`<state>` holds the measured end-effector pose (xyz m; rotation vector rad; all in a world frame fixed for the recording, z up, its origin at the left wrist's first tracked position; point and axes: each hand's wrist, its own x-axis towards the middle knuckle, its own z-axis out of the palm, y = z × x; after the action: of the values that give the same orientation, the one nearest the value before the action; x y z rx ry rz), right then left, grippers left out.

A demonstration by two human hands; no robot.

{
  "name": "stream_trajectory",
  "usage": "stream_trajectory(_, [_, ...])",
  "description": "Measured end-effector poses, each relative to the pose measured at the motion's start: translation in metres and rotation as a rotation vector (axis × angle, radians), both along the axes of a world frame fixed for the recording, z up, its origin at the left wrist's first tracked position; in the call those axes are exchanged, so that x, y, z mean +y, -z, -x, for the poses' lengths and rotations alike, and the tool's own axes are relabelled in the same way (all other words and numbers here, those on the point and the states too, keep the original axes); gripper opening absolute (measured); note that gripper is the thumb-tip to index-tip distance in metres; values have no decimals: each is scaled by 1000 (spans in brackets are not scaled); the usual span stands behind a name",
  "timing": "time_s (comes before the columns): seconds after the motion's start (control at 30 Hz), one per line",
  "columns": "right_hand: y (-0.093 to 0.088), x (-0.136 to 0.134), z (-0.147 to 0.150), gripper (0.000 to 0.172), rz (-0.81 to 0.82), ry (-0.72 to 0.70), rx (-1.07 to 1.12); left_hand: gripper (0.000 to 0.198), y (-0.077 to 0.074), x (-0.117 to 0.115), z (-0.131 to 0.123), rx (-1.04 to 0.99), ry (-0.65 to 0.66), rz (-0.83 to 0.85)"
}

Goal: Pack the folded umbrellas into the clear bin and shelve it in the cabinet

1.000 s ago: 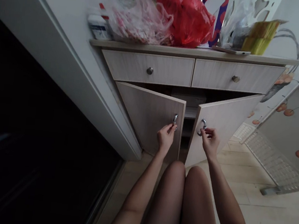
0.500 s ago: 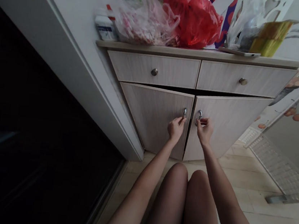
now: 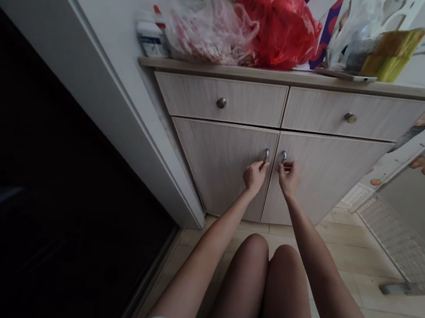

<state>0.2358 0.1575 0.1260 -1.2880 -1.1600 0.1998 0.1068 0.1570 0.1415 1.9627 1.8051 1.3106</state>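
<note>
A pale wood-grain cabinet stands before me, with its left door (image 3: 223, 160) and right door (image 3: 327, 173) both flush with the frame. My left hand (image 3: 254, 177) pinches the lower end of the left door's metal handle (image 3: 267, 154). On the other door, my right hand (image 3: 288, 178) has its thumb and fingers closed at the bottom of the right metal handle (image 3: 284, 156). The fingers partly hide the lower ends of both handles.
Above the doors are two drawers with round knobs (image 3: 221, 103). The cabinet top holds a clear plastic bag (image 3: 212, 32), a red bag (image 3: 282, 33), a white bottle (image 3: 151, 40) and a yellow container (image 3: 390, 54). A dark doorway (image 3: 39, 184) lies left; a cherry-patterned screen (image 3: 421, 195) stands right.
Both cabinet doors have swung inward from slightly ajar to closed, and the dark gap beneath the drawers is gone. My hands moved forward with the handles.
</note>
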Motion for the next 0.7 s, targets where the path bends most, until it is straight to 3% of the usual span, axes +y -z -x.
stream_trajectory(0.33, [-2,20,2,38,3,-16,62,30,-2,17,-5,-12,11,-5])
stream_trajectory(0.7, [-1,22,2,37,20,-3,28,30,-5,17,-6,10,10,-15])
